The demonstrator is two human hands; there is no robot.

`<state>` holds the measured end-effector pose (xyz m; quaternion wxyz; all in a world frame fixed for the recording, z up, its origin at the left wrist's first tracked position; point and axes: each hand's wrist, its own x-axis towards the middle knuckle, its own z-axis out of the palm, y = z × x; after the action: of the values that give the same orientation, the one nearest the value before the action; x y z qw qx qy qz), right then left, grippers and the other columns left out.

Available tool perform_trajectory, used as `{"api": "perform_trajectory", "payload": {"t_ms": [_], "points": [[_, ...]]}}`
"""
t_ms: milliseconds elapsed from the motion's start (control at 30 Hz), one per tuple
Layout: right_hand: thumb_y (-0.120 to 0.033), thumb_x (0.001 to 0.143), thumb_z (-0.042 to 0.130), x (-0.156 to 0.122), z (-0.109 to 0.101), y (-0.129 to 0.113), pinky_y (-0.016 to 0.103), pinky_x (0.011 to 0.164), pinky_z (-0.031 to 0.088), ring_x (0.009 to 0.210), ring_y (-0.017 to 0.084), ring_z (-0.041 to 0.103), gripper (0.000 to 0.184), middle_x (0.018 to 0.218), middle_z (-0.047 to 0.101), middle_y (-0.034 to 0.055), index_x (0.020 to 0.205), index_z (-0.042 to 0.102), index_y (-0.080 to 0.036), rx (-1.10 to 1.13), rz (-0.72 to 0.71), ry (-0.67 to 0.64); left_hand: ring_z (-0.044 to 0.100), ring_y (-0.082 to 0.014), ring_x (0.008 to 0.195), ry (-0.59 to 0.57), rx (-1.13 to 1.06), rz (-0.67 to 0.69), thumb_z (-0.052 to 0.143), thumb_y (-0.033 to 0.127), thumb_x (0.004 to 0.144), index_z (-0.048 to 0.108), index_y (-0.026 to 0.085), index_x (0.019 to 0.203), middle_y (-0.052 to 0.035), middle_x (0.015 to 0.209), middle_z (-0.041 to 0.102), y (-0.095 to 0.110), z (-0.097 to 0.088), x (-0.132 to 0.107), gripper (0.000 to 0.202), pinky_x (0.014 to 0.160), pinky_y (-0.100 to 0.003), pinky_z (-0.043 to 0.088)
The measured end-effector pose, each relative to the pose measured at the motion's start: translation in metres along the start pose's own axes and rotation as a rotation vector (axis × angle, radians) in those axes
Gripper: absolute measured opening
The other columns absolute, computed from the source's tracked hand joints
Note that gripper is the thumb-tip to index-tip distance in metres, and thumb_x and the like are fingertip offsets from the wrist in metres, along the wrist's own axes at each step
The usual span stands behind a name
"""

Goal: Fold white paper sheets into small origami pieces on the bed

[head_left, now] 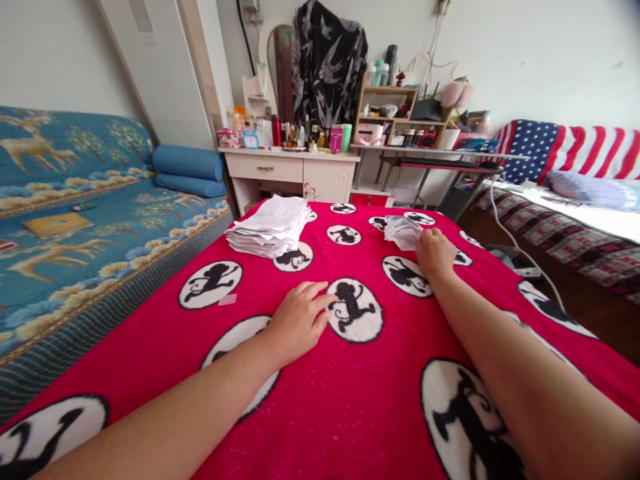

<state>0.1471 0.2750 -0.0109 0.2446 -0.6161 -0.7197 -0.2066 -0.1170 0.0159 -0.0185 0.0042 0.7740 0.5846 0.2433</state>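
My left hand (pixel 299 319) rests palm down on the red blanket (pixel 350 400), which is printed with white ovals holding black monkey figures. Its fingers lie loosely together and hold nothing. My right hand (pixel 435 253) reaches farther out, fingers curled on a small crumpled white sheet (pixel 401 231). A thick stack of white folded sheets (pixel 273 228) lies at the far left of the blanket, apart from both hands. A small pale scrap (pixel 227 299) lies left of my left hand.
A blue sofa with a deer pattern (pixel 75 220) runs along the left. A white dresser (pixel 290 170) crowded with bottles and a wooden shelf (pixel 395 117) stand beyond the blanket. A flag-patterned cover (pixel 575 150), a white cable (pixel 520 250) and a bed are on the right.
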Motion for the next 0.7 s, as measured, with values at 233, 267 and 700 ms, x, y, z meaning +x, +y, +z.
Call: {"api": "perform_trajectory", "payload": {"t_ms": [233, 267, 700], "points": [[-0.022, 0.093, 0.036, -0.002, -0.004, 0.002, 0.034, 0.063, 0.035, 0.1, 0.03, 0.051, 0.031, 0.107, 0.06, 0.0158, 0.097, 0.066, -0.017, -0.016, -0.029, 0.072, 0.048, -0.0236, 0.121, -0.003, -0.001, -0.001, 0.048, 0.023, 0.089, 0.063, 0.022, 0.118, -0.0079, 0.132, 0.055, 0.001, -0.001, 0.0, 0.032, 0.106, -0.042, 0.039], [-0.022, 0.092, 0.038, -0.003, -0.005, 0.002, 0.034, 0.063, 0.035, 0.1, 0.03, 0.051, 0.029, 0.107, 0.059, 0.0158, 0.097, 0.066, -0.017, -0.019, -0.036, 0.084, 0.049, -0.0236, 0.121, -0.001, -0.001, 0.0, 0.048, 0.023, 0.089, 0.063, 0.022, 0.118, -0.008, 0.132, 0.055, 0.001, -0.001, -0.001, 0.032, 0.106, -0.042, 0.04], [-0.031, 0.086, 0.045, -0.011, -0.011, -0.008, 0.033, 0.06, 0.033, 0.075, 0.028, 0.062, 0.031, 0.084, 0.068, 0.0125, 0.109, 0.059, -0.015, 0.012, 0.079, 0.003, 0.049, -0.0245, 0.12, 0.0, 0.001, 0.004, 0.05, 0.022, 0.088, 0.063, 0.022, 0.118, -0.0089, 0.131, 0.056, 0.002, -0.002, 0.0, 0.032, 0.105, -0.044, 0.04]]}}
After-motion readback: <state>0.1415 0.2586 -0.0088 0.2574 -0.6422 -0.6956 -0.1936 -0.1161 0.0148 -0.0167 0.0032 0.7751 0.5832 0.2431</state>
